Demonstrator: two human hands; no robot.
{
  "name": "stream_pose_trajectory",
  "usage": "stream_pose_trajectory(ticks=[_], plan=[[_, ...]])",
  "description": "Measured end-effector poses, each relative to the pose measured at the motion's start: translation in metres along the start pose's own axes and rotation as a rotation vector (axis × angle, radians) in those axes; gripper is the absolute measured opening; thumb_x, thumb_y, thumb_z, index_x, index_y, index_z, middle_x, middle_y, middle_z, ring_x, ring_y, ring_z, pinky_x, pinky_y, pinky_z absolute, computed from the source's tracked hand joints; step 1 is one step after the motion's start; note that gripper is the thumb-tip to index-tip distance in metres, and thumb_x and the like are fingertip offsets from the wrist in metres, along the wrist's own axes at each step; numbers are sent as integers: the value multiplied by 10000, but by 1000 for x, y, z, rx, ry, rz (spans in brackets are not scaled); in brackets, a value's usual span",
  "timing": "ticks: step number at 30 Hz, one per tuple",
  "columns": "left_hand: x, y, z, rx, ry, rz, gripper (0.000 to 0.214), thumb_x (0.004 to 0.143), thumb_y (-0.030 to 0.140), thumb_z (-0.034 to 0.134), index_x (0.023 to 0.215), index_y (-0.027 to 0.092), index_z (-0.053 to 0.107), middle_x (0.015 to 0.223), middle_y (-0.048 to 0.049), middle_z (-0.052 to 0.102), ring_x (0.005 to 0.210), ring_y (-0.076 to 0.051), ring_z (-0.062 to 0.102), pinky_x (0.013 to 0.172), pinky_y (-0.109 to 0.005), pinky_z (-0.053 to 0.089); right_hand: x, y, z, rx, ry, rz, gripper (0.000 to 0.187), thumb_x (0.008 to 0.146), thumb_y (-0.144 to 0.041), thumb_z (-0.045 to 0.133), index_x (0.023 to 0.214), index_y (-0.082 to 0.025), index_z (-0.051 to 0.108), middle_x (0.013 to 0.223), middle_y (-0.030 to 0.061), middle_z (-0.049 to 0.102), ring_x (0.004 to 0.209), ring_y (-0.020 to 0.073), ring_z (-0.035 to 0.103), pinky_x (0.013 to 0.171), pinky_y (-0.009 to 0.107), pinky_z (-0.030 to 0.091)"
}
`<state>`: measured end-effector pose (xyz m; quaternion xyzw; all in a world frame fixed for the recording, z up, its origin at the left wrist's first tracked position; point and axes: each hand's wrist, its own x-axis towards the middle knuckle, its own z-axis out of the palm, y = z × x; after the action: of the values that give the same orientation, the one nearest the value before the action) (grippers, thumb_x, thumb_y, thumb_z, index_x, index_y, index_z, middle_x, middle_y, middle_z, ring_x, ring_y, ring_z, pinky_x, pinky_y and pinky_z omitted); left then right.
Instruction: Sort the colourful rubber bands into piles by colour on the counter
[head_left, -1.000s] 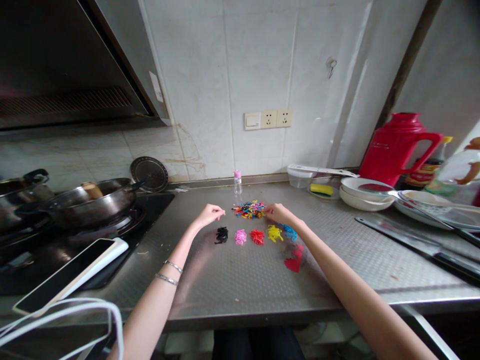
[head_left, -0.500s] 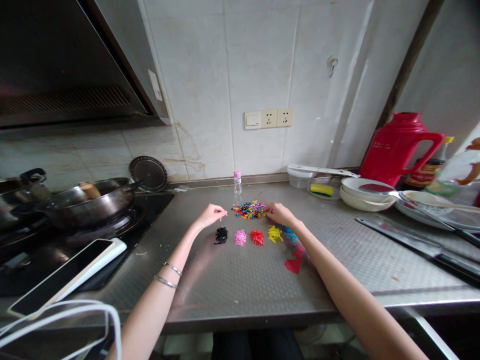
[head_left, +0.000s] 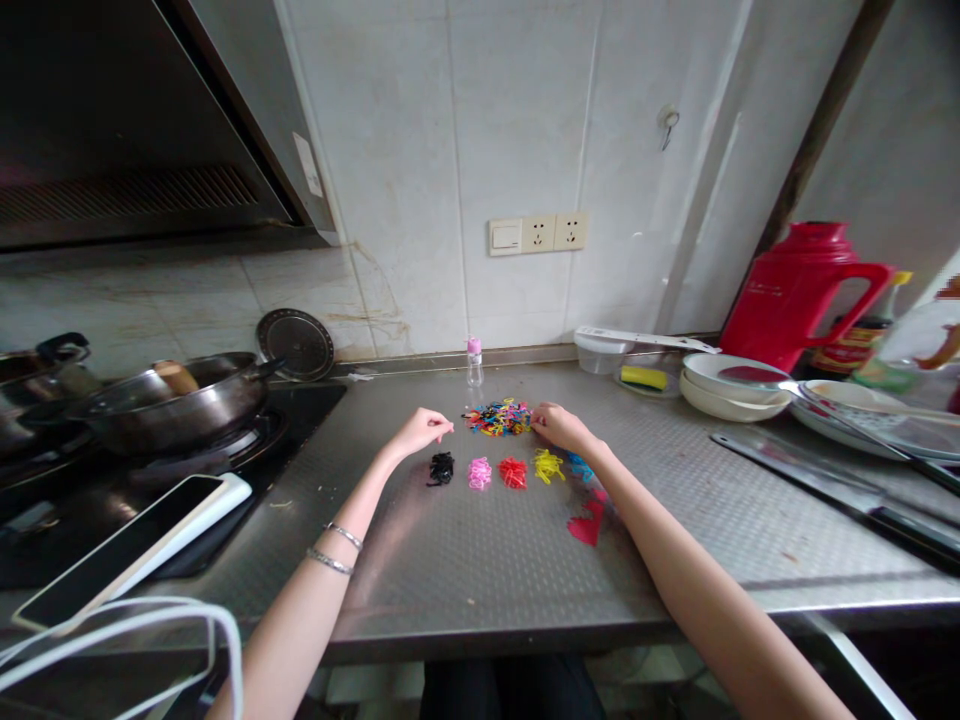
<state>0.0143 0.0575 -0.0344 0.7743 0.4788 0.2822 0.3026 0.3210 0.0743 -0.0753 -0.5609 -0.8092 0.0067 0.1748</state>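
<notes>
A mixed heap of small colourful rubber bands (head_left: 498,418) lies on the metal counter. My left hand (head_left: 421,430) hovers left of it, thumb and forefinger pinched; whatever is between them is too small to make out. At the heap's right edge my right hand (head_left: 556,428) has its fingers closed, their tips partly hidden. Nearer to me runs a row of sorted piles: black bands (head_left: 440,469), pink bands (head_left: 479,473), red bands (head_left: 514,473), yellow bands (head_left: 548,465) and blue bands (head_left: 580,466), the last partly covered by my right wrist.
A small pink-capped bottle (head_left: 474,362) stands behind the heap. Torn red pieces (head_left: 586,524) lie by my right forearm. To the right are a cleaver (head_left: 795,478), bowls (head_left: 733,388) and a red thermos (head_left: 796,295). A phone (head_left: 124,545) and pan (head_left: 180,405) are on the left.
</notes>
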Motion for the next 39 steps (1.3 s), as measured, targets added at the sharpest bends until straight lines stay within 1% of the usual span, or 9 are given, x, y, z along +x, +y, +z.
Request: stream_pose_trajectory(ticks=[8, 13, 18, 20, 24, 28, 32, 35, 39], plan=[[0, -3, 3, 10, -8, -1, 361, 705, 416, 512, 733, 87, 657, 503, -8, 539, 489, -98, 456, 510, -214, 330, -4, -1, -6, -10, 24, -2, 193, 846, -216, 382, 856, -161, 566, 917, 68, 553, 783, 120, 516, 639, 187, 353], [1, -6, 4, 18, -18, 10, 358, 710, 411, 510, 738, 87, 660, 511, -11, 546, 502, -102, 470, 528, -215, 340, -5, 1, -14, 89, 76, 17, 201, 847, -229, 406, 869, -155, 592, 920, 71, 567, 783, 118, 527, 663, 185, 368], [0, -5, 4, 19, -21, 12, 355, 712, 414, 511, 728, 91, 658, 507, -9, 544, 495, -98, 459, 519, -212, 331, -5, 6, -27, 184, 123, -4, 178, 802, -200, 458, 828, -135, 622, 879, 82, 607, 753, 124, 542, 683, 199, 393], [-1, -4, 4, 16, -22, 6, 353, 712, 411, 511, 727, 90, 658, 504, -8, 541, 489, -95, 451, 510, -210, 323, -7, 8, -34, 227, 66, 0, 165, 768, -172, 479, 802, -131, 635, 843, 79, 633, 743, 131, 551, 666, 200, 402], [-2, -1, 4, 20, -18, -9, 340, 708, 397, 515, 718, 89, 658, 498, -6, 536, 482, -92, 439, 502, -209, 314, -12, 10, -46, 319, -169, -32, 167, 715, -163, 498, 764, -115, 651, 757, 57, 659, 690, 135, 559, 611, 202, 412], [-2, -1, 4, 22, -25, -17, 330, 709, 387, 511, 718, 92, 658, 489, -2, 529, 483, -93, 439, 503, -209, 313, -16, 10, -49, 383, -347, -68, 176, 674, -184, 507, 721, -107, 659, 650, 24, 642, 579, 111, 525, 525, 193, 389], [-2, -3, 4, 24, -28, -14, 337, 709, 394, 512, 715, 90, 656, 492, -3, 529, 486, -94, 440, 508, -211, 315, -19, 6, -49, 426, -492, -13, 194, 635, -228, 554, 740, -120, 677, 627, 16, 643, 530, 99, 504, 476, 186, 375], [-2, -3, 4, 23, -27, -7, 348, 707, 407, 514, 718, 91, 659, 495, -4, 535, 490, -96, 446, 518, -214, 322, -19, 2, -51, 435, -526, -3, 203, 620, -242, 574, 740, -127, 690, 655, 27, 659, 557, 109, 526, 485, 184, 388], [-2, -2, 5, 21, -22, -6, 357, 708, 411, 509, 724, 89, 663, 492, -5, 536, 493, -99, 456, 527, -217, 331, -20, 0, -55, 476, -456, -35, 236, 626, -270, 581, 778, -134, 699, 704, 34, 673, 620, 124, 554, 514, 178, 412]])
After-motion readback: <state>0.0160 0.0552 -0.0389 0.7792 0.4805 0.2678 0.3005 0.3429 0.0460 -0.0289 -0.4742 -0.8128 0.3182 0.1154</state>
